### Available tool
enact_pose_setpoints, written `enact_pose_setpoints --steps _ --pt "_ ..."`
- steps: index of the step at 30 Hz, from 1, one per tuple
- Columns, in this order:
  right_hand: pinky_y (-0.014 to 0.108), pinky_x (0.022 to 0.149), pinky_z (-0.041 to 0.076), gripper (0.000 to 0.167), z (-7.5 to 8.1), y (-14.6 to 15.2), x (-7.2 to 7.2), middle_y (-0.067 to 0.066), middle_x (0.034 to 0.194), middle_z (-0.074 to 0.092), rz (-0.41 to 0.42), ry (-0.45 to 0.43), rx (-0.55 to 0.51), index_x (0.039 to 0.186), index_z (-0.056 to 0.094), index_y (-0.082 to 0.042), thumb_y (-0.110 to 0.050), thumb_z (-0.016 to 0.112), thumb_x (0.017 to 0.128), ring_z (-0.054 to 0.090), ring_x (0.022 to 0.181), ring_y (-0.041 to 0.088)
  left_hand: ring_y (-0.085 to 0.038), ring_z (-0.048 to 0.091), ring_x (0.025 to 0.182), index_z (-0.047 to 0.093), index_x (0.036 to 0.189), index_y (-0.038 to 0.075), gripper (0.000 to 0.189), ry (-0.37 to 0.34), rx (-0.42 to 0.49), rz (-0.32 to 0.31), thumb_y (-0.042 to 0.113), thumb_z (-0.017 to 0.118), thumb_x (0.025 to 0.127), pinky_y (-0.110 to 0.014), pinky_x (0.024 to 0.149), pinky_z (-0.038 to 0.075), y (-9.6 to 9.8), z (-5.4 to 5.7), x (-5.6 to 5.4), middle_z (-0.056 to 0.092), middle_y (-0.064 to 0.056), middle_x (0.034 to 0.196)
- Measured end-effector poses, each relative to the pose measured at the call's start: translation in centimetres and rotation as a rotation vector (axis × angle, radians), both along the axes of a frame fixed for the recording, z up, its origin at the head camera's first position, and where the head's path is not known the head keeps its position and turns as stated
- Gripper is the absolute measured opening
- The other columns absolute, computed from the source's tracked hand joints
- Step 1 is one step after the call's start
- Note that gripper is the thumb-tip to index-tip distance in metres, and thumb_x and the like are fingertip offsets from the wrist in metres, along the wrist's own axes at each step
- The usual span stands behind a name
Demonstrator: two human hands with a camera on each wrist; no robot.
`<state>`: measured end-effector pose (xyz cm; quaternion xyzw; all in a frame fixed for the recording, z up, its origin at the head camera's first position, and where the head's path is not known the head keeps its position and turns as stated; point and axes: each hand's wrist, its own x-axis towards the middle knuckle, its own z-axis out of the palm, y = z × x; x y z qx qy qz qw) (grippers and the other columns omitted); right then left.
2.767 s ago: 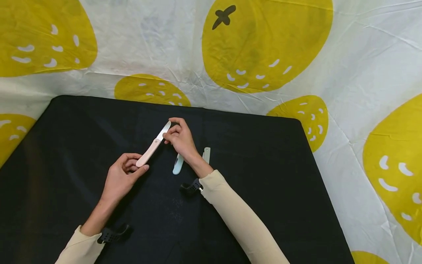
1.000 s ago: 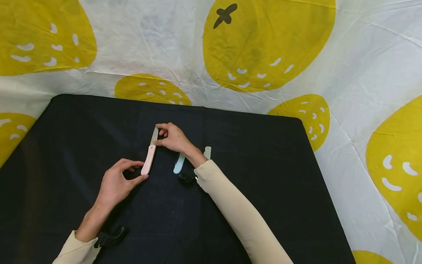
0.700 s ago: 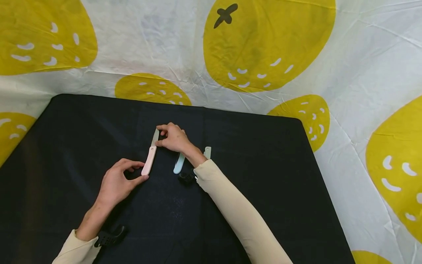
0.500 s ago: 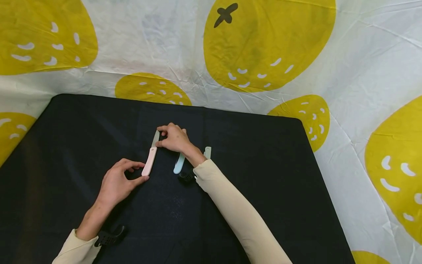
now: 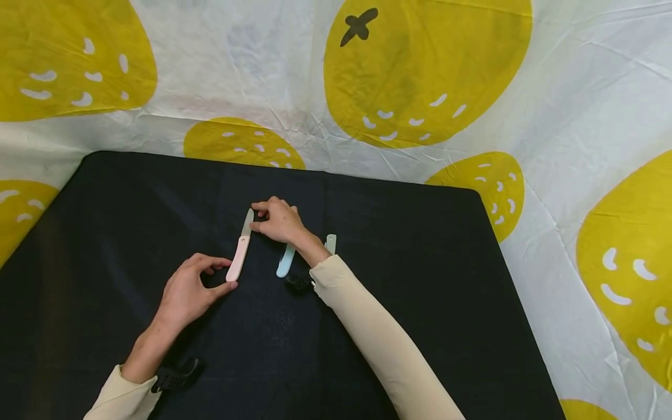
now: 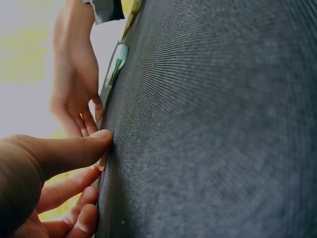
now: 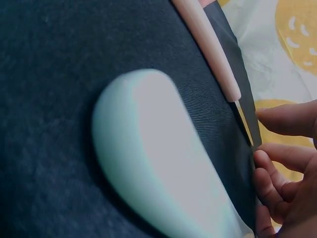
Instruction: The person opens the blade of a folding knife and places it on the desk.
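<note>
A pink-handled folding knife with its blade out lies slanted on the black cloth. My left hand has thumb and index fingertips at the handle's butt end, one on either side. At the blade, my right hand holds its index fingertip by the point and its thumb against the edge. The right wrist view shows the steel blade between that thumb and index finger. Beside the right wrist lies a light blue folding knife, partly hidden by the forearm; its rounded handle looms close in the right wrist view.
A pale green folding knife pokes out from behind the right forearm. The black-covered table runs back to a white curtain printed with yellow fruit. Black straps hang at both wrists.
The pink knife has come down from between the hands and turned more upright in view, now on the cloth. Over the last half second the hands and knife barely shift.
</note>
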<state>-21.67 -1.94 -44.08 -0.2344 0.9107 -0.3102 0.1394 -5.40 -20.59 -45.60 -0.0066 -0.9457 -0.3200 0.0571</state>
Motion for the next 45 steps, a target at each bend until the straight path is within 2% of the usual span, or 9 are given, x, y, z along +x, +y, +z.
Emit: enact_pose_setpoints --steps 5,10,17,22,26,30,33,37,45 --pt "0.031 0.095 0.045 0.045 0.4 1.1 -0.2 0.009 0.122 0.065 -0.009 -0.059 -0.156 0.143 0.064 -0.012 -0.022 0.071 0.099 0.06 0.107 0.022 -0.029 0.062 0.094 0.077 0.114 0.01 0.042 -0.003 0.021 0.003 0.022 0.093 0.078 -0.037 0.073 0.045 0.2 0.0 0.1 0.067 -0.012 0.107" --pt "0.029 0.097 0.051 0.037 1.1 2.6 -0.4 0.013 0.127 0.065 -0.022 -0.111 -0.284 0.136 0.067 -0.006 -0.015 0.069 0.1 0.063 0.113 0.026 -0.027 0.064 0.096 0.076 0.116 0.011 0.039 0.05 0.064 0.034 0.02 0.09 0.081 -0.038 0.078 0.046 0.6 0.2 -0.2 0.067 -0.01 0.109" --pt "0.027 0.088 0.053 0.031 1.7 4.7 -0.4 0.012 0.123 0.071 -0.071 -0.101 -0.358 0.13 0.069 -0.003 -0.013 0.069 0.1 0.066 0.107 0.025 -0.024 0.064 0.091 0.077 0.111 0.01 0.031 0.19 0.118 0.035 0.013 0.088 0.083 -0.027 0.077 0.043 1.8 0.6 -0.8 0.068 -0.008 0.102" --pt "0.026 0.087 0.054 0.029 1.5 6.1 0.1 0.011 0.121 0.072 -0.098 -0.112 -0.348 0.128 0.07 -0.004 -0.014 0.069 0.101 0.067 0.106 0.024 -0.022 0.061 0.082 0.076 0.109 0.007 0.029 0.222 0.14 -0.018 0.006 0.087 0.082 -0.017 0.069 0.039 2.9 0.7 -1.0 0.067 -0.009 0.096" --pt "0.026 0.085 0.054 0.029 1.3 6.9 0.3 0.011 0.118 0.072 -0.107 -0.105 -0.333 0.127 0.071 -0.004 -0.014 0.069 0.1 0.067 0.104 0.024 -0.021 0.062 0.082 0.076 0.109 0.006 0.029 0.209 0.111 -0.052 0.005 0.087 0.082 -0.026 0.071 0.047 3.6 0.7 -1.0 0.068 -0.008 0.095" --pt "0.027 0.084 0.054 0.029 1.3 7.5 0.4 0.011 0.116 0.073 -0.128 -0.094 -0.326 0.126 0.071 -0.004 -0.013 0.07 0.099 0.068 0.102 0.025 -0.022 0.065 0.088 0.075 0.111 0.007 0.03 0.148 0.091 -0.088 0.009 0.087 0.083 -0.039 0.077 0.052 4.4 0.7 -1.1 0.068 -0.008 0.097" --pt "0.027 0.083 0.054 0.028 1.2 8.0 0.5 0.011 0.115 0.073 -0.142 -0.09 -0.313 0.126 0.071 -0.004 -0.013 0.071 0.099 0.068 0.101 0.024 -0.022 0.064 0.089 0.075 0.114 0.007 0.032 0.1 0.069 -0.117 0.012 0.087 0.084 -0.039 0.075 0.051 4.9 0.7 -1.4 0.068 -0.008 0.098" --pt "0.025 0.081 0.052 0.027 0.9 8.5 0.7 0.011 0.113 0.073 -0.134 -0.083 -0.274 0.124 0.072 -0.006 -0.013 0.071 0.098 0.068 0.099 0.024 -0.021 0.063 0.087 0.074 0.117 0.007 0.036 0.074 0.032 -0.15 0.015 0.088 0.084 -0.038 0.075 0.052 5.6 0.6 -1.6 0.068 -0.007 0.098" --pt "0.024 0.077 0.05 0.025 0.6 8.9 0.9 0.009 0.107 0.073 -0.092 -0.065 -0.214 0.122 0.074 -0.008 -0.015 0.072 0.098 0.067 0.093 0.021 -0.019 0.062 0.084 0.072 0.118 0.002 0.039 0.066 0.072 -0.193 0.009 0.087 0.083 -0.035 0.074 0.053 6.7 0.3 -2.1 0.068 -0.009 0.099"
